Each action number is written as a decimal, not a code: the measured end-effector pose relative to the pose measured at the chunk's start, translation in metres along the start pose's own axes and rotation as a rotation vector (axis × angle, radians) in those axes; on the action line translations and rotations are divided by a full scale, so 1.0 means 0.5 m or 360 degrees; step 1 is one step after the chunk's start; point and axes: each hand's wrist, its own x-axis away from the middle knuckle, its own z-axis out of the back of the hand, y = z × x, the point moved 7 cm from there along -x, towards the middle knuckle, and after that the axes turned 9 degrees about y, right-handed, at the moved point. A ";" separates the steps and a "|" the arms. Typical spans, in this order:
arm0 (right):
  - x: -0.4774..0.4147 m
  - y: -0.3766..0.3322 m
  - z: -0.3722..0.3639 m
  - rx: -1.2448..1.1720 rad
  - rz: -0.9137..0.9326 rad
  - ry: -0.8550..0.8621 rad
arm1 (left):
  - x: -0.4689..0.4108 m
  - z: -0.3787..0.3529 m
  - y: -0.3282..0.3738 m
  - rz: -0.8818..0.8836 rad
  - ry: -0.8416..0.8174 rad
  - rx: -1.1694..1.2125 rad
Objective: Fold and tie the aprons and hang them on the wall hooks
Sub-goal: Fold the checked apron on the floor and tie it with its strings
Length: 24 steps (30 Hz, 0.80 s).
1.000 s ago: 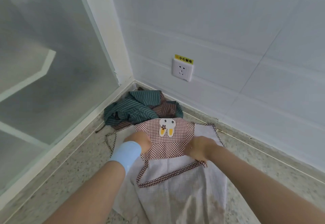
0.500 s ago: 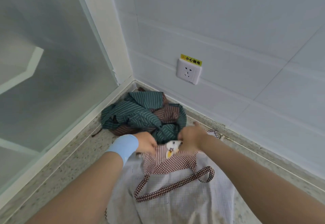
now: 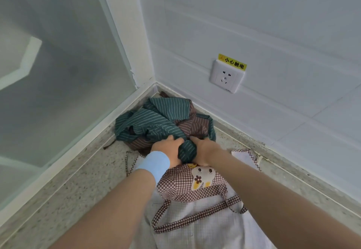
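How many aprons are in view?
2 for sure: a checked apron spread on the floor, a green-striped apron heaped in the corner. The brown-striped cloth in that heap may be a third.

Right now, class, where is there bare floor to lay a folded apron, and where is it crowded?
Bare speckled floor lies between the checked apron and the glass partition's white sill; a narrower strip runs between that apron and the socket wall. The corner is crowded: striped aprons, gripped by the left hand and right hand.
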 end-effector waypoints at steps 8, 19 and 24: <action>-0.116 -0.077 0.103 -0.0452 -0.0041 0.0449 | -0.086 0.097 -0.103 0.0355 0.0093 0.0214; -0.189 -0.140 0.168 -0.0744 0.0342 0.0693 | -0.041 0.197 -0.159 -0.0124 0.1286 0.0700; -0.197 -0.121 0.112 -0.0499 0.0203 0.0175 | -0.051 0.081 -0.130 -0.0512 0.0708 -0.0328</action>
